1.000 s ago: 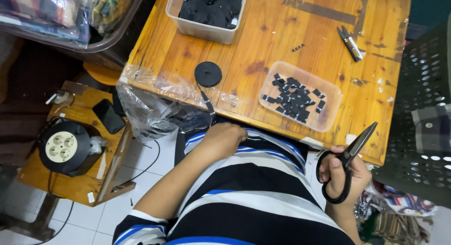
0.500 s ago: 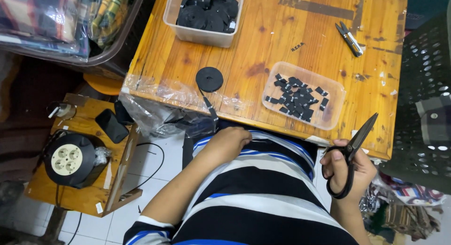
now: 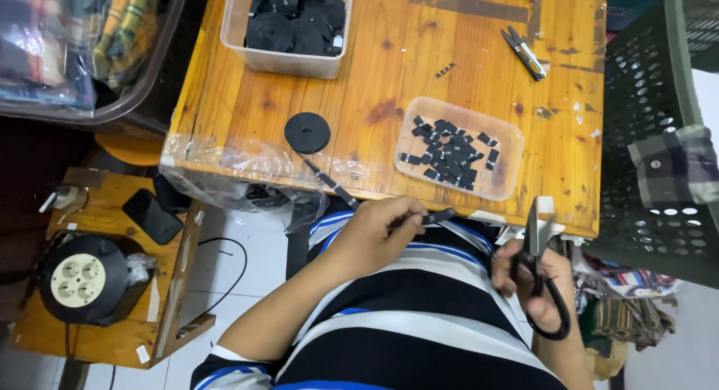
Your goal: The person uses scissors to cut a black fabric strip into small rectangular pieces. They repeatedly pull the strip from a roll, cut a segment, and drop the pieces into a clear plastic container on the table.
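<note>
Head view: scissors [image 3: 541, 281] now upright; left hand [image 3: 374, 233] gripping strap [image 3: 438, 217].

Black strap [image 3: 438, 217] pulled taut; black scissors [image 3: 538, 281] upright, seemingly closed.

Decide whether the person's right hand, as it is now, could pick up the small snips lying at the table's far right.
Probably not straight away. The right hand is full, gripping the black scissors, so it cannot take the small snips. The bare wooden table between them leaves the path open.
</note>
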